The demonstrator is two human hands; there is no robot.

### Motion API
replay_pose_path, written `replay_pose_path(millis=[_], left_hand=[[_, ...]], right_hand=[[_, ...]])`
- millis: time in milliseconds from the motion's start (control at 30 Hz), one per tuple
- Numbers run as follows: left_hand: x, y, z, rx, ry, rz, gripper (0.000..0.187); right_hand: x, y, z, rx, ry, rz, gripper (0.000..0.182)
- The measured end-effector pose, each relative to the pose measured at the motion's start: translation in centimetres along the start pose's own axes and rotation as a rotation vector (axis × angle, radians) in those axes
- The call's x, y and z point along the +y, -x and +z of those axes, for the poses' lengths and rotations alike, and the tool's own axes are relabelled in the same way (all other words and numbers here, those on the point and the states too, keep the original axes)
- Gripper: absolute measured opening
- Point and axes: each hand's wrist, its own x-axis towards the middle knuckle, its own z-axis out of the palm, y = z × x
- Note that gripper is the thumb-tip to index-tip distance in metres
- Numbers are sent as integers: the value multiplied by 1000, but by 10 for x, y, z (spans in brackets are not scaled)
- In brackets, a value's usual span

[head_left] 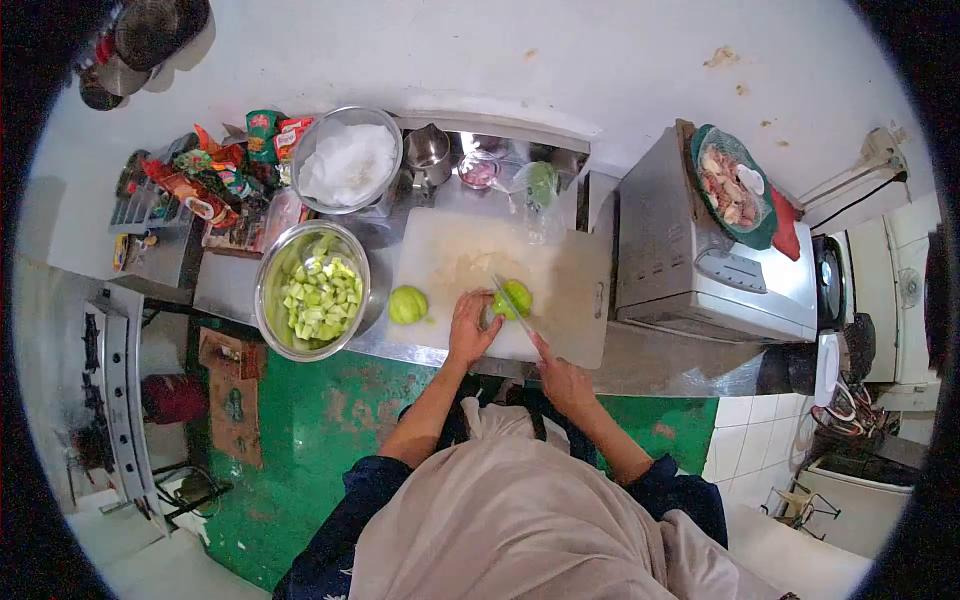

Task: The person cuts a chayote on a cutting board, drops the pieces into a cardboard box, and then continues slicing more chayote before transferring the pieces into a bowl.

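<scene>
A pale green chayote (pixel 517 296) lies on the white cutting board (pixel 440 245), with a knife (pixel 523 318) laid across it. My right hand (pixel 566 384) is closed around the knife's handle, the blade pointing away from me to the upper left. Against the left side of the chayote, my left hand (pixel 472 328) steadies it with bent fingers and thumb. Another chayote piece (pixel 408 305) rests by the board's left edge. Farther left, a steel bowl (pixel 262 300) holds many cut green cubes (pixel 322 298).
Behind the steel bowl stands a bowl with a white plastic bag (pixel 350 165). A metal pot (pixel 428 150) and a small bowl of reddish pieces (pixel 479 172) are at the back. To the right, a grey appliance (pixel 690 270) carries a green plate of meat (pixel 730 190).
</scene>
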Motion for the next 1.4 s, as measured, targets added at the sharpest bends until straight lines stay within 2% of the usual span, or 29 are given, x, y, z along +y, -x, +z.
replay_pose_path(millis=[100,200,300,400,600,800,900,1033,1133,1300,1400], left_hand=[[1,-4,-2,-5,26,-6,33],[4,-2,-2,-8,33,-2,33],[-3,-1,0,2,32,18,33],[2,-1,0,7,41,5,32],[3,-1,-1,18,45,16,31],[0,2,-1,12,63,-35,28],[1,3,0,12,57,-68,27],[2,2,0,28,8,-50,27],[4,2,-2,-16,114,-156,26],[2,2,0,36,57,-61,25],[6,-3,-3,56,70,-31,24]], right_hand=[[13,-3,26,60,-72,-46,58],[24,-9,56,81,-73,22,59],[14,-8,42,-34,-43,80,62],[13,-6,39,-32,-22,76,62],[1,-1,9,31,-375,104,54],[-11,7,0,-11,-157,105,54],[-8,8,12,-3,-19,31,57],[-5,8,18,35,25,-8,57],[-7,7,18,32,57,13,58],[-9,4,16,-20,119,39,60],[-3,0,23,-58,7,62,63]])
